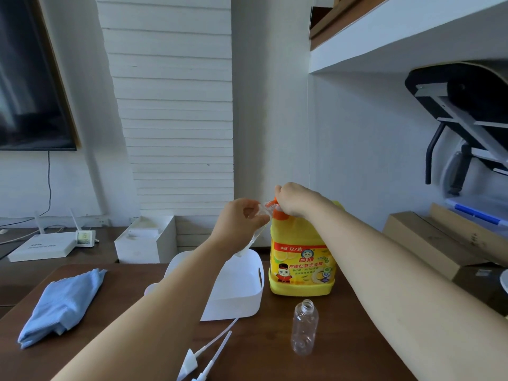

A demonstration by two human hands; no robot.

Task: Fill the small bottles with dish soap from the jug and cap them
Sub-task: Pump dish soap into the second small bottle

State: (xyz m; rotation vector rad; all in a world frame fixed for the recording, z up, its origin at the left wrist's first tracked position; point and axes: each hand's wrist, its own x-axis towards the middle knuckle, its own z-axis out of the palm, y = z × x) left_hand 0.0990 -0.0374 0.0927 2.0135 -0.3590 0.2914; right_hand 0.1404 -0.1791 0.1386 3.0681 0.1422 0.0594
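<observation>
A yellow dish soap jug [302, 259] with an orange pump top [279, 214] stands on the brown table. My right hand [295, 200] presses down on the pump from above. My left hand [242, 221] grips a small clear bottle [254, 235], tilted, with its mouth held at the pump's nozzle. A second clear bottle [304, 331] stands open and upright on the table in front of the jug. Two white pump caps with long tubes [204, 356] lie near the front edge.
A white plastic basket [247, 295] sits left of the jug. A folded blue cloth [64, 305] lies at the table's left. Behind the table are a white box [145, 243] and a router [41, 247]; cardboard boxes [431, 240] are at the right.
</observation>
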